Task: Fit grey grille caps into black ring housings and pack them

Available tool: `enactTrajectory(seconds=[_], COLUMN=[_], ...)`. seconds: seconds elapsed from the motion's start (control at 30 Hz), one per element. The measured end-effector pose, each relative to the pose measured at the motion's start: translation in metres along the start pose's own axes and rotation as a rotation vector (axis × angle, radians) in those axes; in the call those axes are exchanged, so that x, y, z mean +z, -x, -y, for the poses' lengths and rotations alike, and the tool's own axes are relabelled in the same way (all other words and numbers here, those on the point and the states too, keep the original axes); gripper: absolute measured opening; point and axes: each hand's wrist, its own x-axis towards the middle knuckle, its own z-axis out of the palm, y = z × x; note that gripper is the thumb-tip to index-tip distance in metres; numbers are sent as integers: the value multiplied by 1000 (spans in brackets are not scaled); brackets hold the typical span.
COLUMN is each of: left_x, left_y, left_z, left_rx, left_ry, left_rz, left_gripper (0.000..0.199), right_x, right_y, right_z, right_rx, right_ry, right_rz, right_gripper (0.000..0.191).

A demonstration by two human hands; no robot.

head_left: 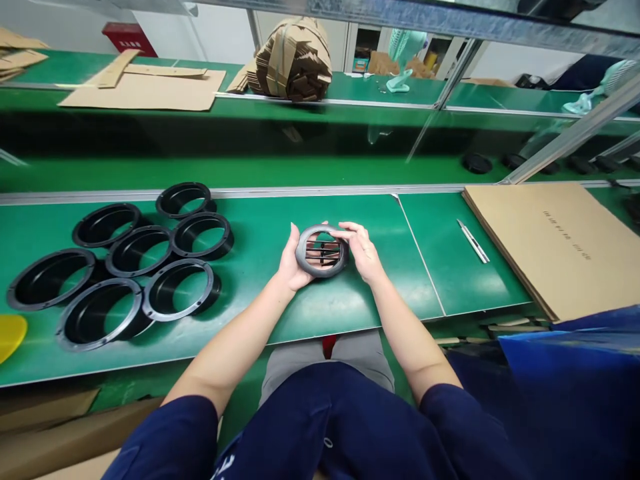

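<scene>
A dark grey round air vent (301, 259) with thin slats across its opening is held just above the green workbench, in front of my body. My left hand (291, 267) is closed around its left side, the thumb up along the rim and fingers partly showing behind the slats. At the upper right of the ring, my right hand (365, 253) has its fingers bent onto the rim, with the thumb mostly hidden. To the left, several black flanged rings (141, 250) stand grouped on the bench, their openings facing up.
A pen-shaped knife (473, 240) lies right of the bench seam, near stacked cardboard sheets (560, 240). A yellow disc (11, 337) sits at the left edge. Behind, a raised shelf carries a cardboard bundle (295, 60) and a small fan (403, 60). A metal post (575, 130) slants at right.
</scene>
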Motion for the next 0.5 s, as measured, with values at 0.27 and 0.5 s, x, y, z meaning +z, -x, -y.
enactTrajectory(seconds=[0.27,0.5], left_x=[-10,-10], left_y=[1,-1], left_z=[0,2], left_rx=[41,24], left_ry=[-48,-42], left_rz=[83,41], left_gripper=[80,79], right_x=[0,1], right_y=[4,5], right_z=[7,11], right_rx=[11,0], right_ry=[35,8], right_rz=[35,24], right_gripper=[64,63])
